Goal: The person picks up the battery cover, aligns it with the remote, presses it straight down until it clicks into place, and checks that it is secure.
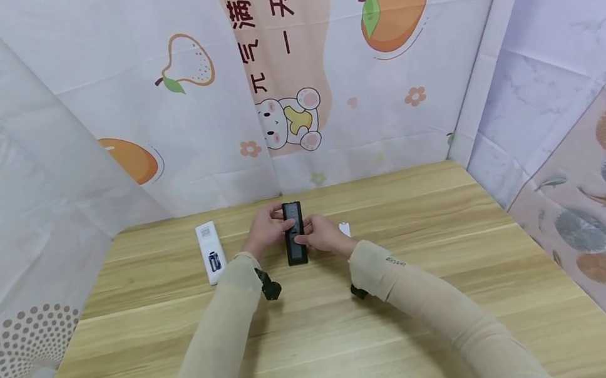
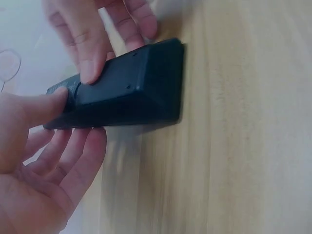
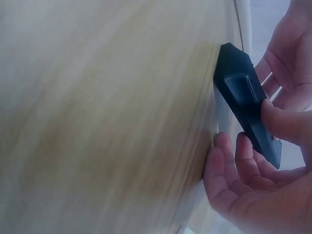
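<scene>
Left hand (image 1: 266, 230) and right hand (image 1: 324, 235) hold the black remote (image 2: 117, 90) in their fingers. Desk (image 1: 322, 344) spreads wide from its near edge.

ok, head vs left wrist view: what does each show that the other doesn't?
Head only: the white remote with a blue battery showing, the small white piece by the right hand, the lettering on the wall cloth.
Left wrist only: the palm side of the left hand, and two small dots near one end of the black remote.
Both: the black remote, both hands with thumbs on it, the wooden table.
</scene>
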Tool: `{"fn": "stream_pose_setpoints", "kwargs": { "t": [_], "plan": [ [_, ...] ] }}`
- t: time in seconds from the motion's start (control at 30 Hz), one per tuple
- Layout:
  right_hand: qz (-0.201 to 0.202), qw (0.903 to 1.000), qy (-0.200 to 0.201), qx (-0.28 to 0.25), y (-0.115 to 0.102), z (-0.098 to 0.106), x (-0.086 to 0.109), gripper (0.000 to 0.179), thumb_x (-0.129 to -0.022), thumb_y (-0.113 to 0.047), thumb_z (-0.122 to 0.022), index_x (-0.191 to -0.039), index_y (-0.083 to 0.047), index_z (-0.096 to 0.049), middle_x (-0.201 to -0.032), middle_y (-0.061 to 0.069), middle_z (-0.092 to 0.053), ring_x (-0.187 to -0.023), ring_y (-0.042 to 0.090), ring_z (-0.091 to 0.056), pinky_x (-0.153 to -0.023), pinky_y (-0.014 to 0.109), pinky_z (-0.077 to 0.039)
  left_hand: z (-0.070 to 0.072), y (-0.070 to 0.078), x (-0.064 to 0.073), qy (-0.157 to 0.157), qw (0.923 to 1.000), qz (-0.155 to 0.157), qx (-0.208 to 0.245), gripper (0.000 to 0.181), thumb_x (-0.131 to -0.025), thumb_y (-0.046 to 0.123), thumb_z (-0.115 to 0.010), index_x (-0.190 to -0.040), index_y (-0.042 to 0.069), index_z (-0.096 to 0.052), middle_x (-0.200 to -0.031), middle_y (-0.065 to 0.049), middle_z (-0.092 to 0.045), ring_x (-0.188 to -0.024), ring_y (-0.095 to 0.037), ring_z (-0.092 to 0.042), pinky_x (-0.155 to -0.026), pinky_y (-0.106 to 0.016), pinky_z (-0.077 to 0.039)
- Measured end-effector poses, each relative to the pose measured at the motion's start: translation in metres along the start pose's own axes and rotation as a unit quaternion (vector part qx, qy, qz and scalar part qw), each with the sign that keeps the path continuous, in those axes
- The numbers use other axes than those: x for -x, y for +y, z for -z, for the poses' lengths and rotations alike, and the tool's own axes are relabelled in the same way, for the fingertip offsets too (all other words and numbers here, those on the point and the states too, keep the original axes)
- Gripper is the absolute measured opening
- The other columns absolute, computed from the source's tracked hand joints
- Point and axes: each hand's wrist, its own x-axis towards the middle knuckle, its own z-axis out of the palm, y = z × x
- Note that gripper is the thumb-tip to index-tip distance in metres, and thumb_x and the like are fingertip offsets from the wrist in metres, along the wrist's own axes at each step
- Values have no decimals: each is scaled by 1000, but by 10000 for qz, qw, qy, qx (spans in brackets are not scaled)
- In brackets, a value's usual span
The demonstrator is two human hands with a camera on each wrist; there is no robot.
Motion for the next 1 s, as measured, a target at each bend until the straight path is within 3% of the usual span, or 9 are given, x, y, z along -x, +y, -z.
{"fn": "stream_pose_setpoints", "kwargs": {
  "t": [0.2,0.37,0.6,0.73,1.0],
  "plan": [
    [-11,9999,-40,146,-1,1,1,39,-98,-18,-71,-126,4,-56,-95,8,-69,-76,16,-62,-61,25,-50,-4,2,3,59,9994,-133,-316,62,-97,6,-69,-151,1,-41,-126,-23,-58,-92,-28,-68,-73,-37,-61],
    [41,9993,-54,373,-1,1,2,33,-97,-17,-72,-119,4,-60,-88,7,-69,-69,13,-58,-58,23,-47,-6,1,6,78,9977,-155,-657,60,-97,10,-70,-150,2,-44,-128,-23,-59,-103,-32,-65,-78,-39,-60],
    [59,9995,-116,286,-1,1,3,22,-96,-16,-73,-109,1,-68,-82,4,-67,-69,13,-55,-57,23,-44,-12,-3,8,312,9905,-312,-1302,53,-97,15,-71,-144,0,-52,-125,-21,-63,-111,-34,-63,-91,-43,-55],
    [-14,9988,-117,467,-1,1,3,16,-95,-18,-73,-99,-2,-70,-78,2,-65,-68,13,-53,-58,23,-43,-16,-7,8,389,9884,-281,-1444,51,-97,14,-71,-142,-3,-54,-124,-23,-64,-115,-35,-62,-97,-46,-52],
    [-302,9982,-183,486,-3,1,1,16,-96,-19,-73,-97,-2,-71,-88,4,-70,-73,18,-56,-60,25,-44,-19,-7,8,395,9874,25,-1529,49,-98,15,-69,-142,-1,-53,-127,-22,-63,-113,-34,-62,-89,-43,-56]
  ]
}}
